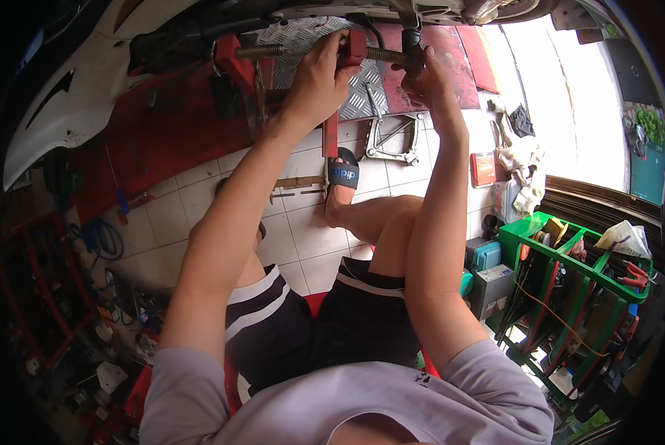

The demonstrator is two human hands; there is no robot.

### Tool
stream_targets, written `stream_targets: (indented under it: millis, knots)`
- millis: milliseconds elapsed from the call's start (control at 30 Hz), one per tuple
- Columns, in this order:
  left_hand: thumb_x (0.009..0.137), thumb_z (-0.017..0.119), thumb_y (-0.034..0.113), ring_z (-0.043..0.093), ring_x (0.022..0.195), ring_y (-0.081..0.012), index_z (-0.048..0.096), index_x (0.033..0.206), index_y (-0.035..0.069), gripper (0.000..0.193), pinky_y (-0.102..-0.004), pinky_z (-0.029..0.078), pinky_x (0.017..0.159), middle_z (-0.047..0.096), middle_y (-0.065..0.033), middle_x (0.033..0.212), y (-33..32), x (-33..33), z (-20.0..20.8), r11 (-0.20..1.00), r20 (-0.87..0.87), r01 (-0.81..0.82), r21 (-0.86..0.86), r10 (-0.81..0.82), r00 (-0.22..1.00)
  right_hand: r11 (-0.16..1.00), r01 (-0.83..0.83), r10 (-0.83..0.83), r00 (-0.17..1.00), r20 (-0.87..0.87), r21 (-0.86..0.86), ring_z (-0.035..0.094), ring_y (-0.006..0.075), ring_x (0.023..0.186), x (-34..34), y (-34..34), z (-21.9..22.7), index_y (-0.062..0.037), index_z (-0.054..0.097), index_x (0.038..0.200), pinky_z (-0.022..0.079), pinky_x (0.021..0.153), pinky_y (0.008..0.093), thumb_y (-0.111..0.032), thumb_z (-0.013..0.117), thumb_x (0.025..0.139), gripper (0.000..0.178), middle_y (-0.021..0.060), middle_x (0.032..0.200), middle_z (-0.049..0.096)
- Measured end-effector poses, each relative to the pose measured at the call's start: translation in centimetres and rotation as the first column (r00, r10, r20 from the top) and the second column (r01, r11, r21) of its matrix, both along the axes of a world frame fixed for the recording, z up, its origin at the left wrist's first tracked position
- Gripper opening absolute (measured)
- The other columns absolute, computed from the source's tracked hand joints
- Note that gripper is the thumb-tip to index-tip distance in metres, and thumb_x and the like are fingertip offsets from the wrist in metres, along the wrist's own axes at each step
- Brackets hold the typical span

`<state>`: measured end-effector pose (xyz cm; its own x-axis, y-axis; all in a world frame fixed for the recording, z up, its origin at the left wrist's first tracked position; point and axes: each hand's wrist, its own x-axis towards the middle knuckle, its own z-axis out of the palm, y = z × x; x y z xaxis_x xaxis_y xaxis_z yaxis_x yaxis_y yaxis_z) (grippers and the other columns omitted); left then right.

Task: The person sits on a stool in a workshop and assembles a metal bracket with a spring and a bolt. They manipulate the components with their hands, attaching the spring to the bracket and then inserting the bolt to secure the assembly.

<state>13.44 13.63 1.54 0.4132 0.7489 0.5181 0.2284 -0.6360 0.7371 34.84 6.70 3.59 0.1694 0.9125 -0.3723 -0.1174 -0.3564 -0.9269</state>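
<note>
A red screw clamp [356, 49] with a threaded rod crosses the top of the view, below the underside of a vehicle. My left hand [323, 83] is closed on the clamp's red block, with fingers behind it and the thumb at its lower side. At the rod's right end, my right hand [434, 87] has its fingers curled round a dark end piece [414, 61]. That hand partly hides the piece, so its exact shape is unclear. Another red block [232, 63] bears the rod's left end. Both arms reach forward, well apart.
A red platform [177, 126] with a metal tread plate [362, 96] lies ahead. On the tiled floor stands a silver metal frame [392, 155] near my sandalled foot [343, 174]. A green tool rack [529, 231] is at right, a blue coiled hose [99, 239] at left.
</note>
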Motion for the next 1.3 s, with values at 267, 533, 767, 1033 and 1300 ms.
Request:
stream_targets:
  millis: [267,533,767,1033,1300]
  knots:
    - [0.085,0.069,0.012,0.061,0.105,-0.0391,0.048,0.125,-0.004,0.048,-0.0416,0.050,0.087,0.061,-0.0218,0.113,-0.2,-0.1,0.3,1.000,-0.015,0.010,0.003,-0.010,1.000,0.996,-0.074,0.076,0.997,-0.022,0.057,0.040,0.0077,0.062,0.1,-0.5,0.6,-0.0066,0.059,0.120,0.031,0.059,0.0234,-0.060,0.043,0.095,0.061,-0.0039,0.065,0.047]
    - [0.086,0.068,0.013,0.061,0.104,-0.0397,0.048,0.125,-0.004,0.047,-0.0414,0.050,0.086,0.061,-0.0220,0.112,-0.1,-0.2,-0.1,1.000,-0.027,-0.003,-0.004,0.003,1.000,0.986,0.163,-0.164,0.983,0.082,0.025,0.025,0.0070,0.054,-1.2,-0.1,0.0,-0.0013,0.069,0.091,0.021,0.052,0.0250,-0.068,0.022,0.096,0.082,-0.0072,0.060,0.030]
    - [0.086,0.068,0.013,0.061,0.103,-0.0394,0.048,0.124,-0.004,0.046,-0.0414,0.049,0.087,0.062,-0.0212,0.110,0.0,0.0,-0.1,1.000,-0.022,0.008,-0.003,-0.008,1.000,0.997,0.070,-0.072,0.995,-0.070,-0.031,0.027,0.0092,0.055,0.5,-0.6,0.7,-0.0019,0.068,0.099,0.022,0.053,0.0246,-0.064,0.019,0.098,0.079,-0.0048,0.058,0.035]
    - [0.086,0.068,0.014,0.061,0.103,-0.0399,0.049,0.121,-0.003,0.043,-0.0417,0.049,0.086,0.062,-0.0212,0.110,-0.2,0.0,0.3,1.000,-0.047,-0.008,-0.003,0.008,0.999,0.993,0.073,-0.077,0.996,-0.049,-0.092,0.028,0.0097,0.054,0.9,-0.9,0.4,-0.0002,0.064,0.099,0.024,0.053,0.0254,-0.061,0.018,0.100,0.076,-0.0032,0.056,0.037]
    - [0.086,0.068,0.014,0.060,0.102,-0.0410,0.051,0.119,-0.002,0.041,-0.0430,0.049,0.084,0.063,-0.0203,0.108,-0.3,0.1,0.4,1.000,-0.047,-0.014,-0.005,0.014,0.999,0.977,0.198,-0.199,0.980,-0.009,-0.074,0.032,0.0100,0.053,0.6,-0.9,0.5,-0.0006,0.066,0.096,0.027,0.053,0.0264,-0.060,0.021,0.100,0.074,-0.0027,0.053,0.038]
